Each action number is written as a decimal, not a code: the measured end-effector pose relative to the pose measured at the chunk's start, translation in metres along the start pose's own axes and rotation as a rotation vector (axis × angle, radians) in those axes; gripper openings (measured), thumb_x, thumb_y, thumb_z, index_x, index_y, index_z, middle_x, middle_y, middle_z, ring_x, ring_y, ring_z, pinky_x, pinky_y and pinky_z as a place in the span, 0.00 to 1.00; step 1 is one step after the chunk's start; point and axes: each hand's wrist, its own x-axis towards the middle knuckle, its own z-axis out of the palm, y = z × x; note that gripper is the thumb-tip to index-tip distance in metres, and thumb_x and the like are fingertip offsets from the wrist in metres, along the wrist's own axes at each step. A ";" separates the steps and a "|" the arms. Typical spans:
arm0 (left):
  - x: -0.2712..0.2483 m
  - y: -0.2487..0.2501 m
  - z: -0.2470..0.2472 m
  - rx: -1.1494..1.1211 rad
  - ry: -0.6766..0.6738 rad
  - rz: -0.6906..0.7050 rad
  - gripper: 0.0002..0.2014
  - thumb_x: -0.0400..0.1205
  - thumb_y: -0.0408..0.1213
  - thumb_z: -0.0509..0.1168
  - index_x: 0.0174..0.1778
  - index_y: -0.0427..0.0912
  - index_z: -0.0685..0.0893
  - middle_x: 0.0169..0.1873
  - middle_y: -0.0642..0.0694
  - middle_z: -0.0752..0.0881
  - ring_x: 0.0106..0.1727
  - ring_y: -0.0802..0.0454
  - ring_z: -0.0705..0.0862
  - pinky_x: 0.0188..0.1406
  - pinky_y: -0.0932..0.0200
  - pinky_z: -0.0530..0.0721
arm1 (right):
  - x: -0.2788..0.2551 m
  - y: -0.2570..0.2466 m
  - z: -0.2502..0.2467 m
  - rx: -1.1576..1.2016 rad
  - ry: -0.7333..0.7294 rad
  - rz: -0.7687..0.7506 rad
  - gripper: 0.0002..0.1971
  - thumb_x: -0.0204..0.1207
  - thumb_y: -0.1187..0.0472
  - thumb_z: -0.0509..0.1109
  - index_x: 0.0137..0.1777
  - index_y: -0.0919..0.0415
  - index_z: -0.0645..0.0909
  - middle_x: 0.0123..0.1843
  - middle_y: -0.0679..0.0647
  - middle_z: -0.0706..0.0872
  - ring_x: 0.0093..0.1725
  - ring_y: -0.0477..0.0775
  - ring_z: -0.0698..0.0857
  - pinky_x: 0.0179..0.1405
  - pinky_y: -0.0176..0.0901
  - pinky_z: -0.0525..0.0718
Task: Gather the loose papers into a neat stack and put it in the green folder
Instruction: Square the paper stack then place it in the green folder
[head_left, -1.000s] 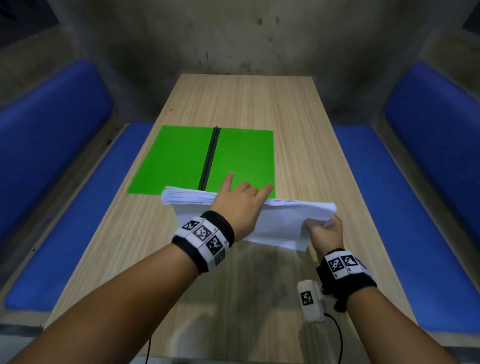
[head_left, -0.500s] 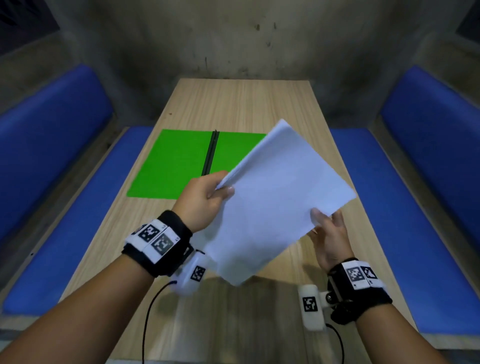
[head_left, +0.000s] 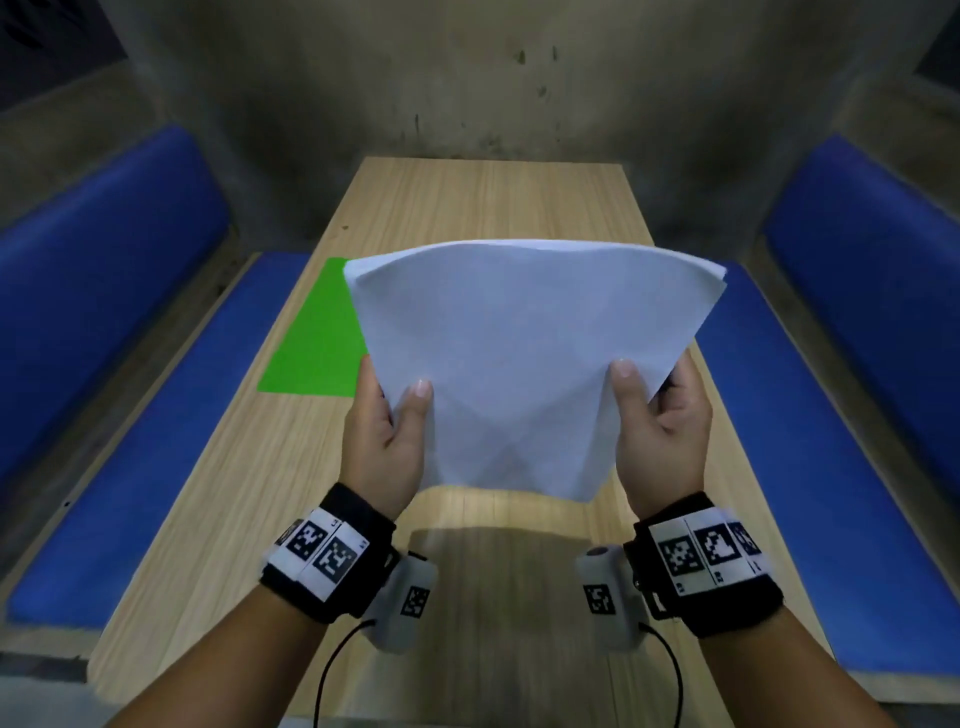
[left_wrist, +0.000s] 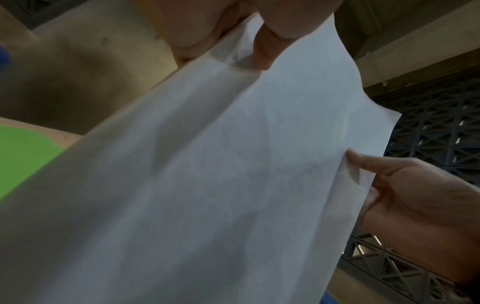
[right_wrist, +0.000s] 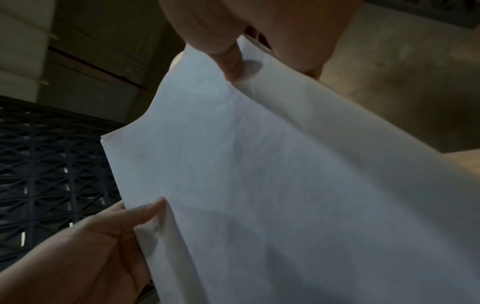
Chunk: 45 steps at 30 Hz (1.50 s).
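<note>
A stack of white papers (head_left: 519, 364) stands upright above the table, its lower edge near the wood. My left hand (head_left: 387, 415) grips its left side, thumb on the near face and fingers behind. My right hand (head_left: 657, 410) grips its right side the same way. The left wrist view shows the paper stack (left_wrist: 207, 185) with my left thumb (left_wrist: 262, 49) pressed on it and my right hand (left_wrist: 415, 197) across. The right wrist view shows the paper stack (right_wrist: 285, 185) and my left hand (right_wrist: 85, 246). The open green folder (head_left: 317, 343) lies flat behind, mostly hidden by the papers.
The long wooden table (head_left: 218, 509) runs away from me to a concrete wall. Blue padded benches (head_left: 130, 441) line the left side and the right side (head_left: 810, 441). Cables hang from the wrist cameras near the table's front edge.
The papers went from lying flat near the folder to being lifted, turned and stood upright. Both hands shifted to grip its two sides, and the stack now hides most of the folder.
</note>
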 end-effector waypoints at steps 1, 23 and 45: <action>-0.001 0.003 -0.001 -0.008 0.012 0.022 0.21 0.82 0.33 0.58 0.72 0.36 0.68 0.62 0.55 0.83 0.65 0.54 0.82 0.61 0.53 0.83 | 0.001 -0.002 0.000 0.002 -0.008 -0.034 0.10 0.80 0.69 0.64 0.52 0.51 0.79 0.44 0.37 0.88 0.47 0.39 0.86 0.45 0.34 0.84; 0.022 0.013 -0.015 0.385 -0.048 0.397 0.17 0.82 0.26 0.58 0.65 0.43 0.75 0.57 0.43 0.78 0.61 0.48 0.78 0.61 0.64 0.74 | 0.007 0.010 -0.009 -0.418 -0.057 -0.297 0.32 0.76 0.74 0.62 0.68 0.36 0.69 0.61 0.53 0.77 0.60 0.59 0.79 0.59 0.66 0.79; -0.022 -0.039 0.000 -0.242 -0.035 -0.269 0.15 0.81 0.21 0.55 0.64 0.34 0.74 0.46 0.54 0.88 0.46 0.65 0.85 0.42 0.71 0.82 | -0.022 0.050 -0.008 -0.014 -0.037 0.301 0.21 0.78 0.72 0.53 0.66 0.55 0.75 0.55 0.49 0.86 0.56 0.48 0.84 0.52 0.43 0.83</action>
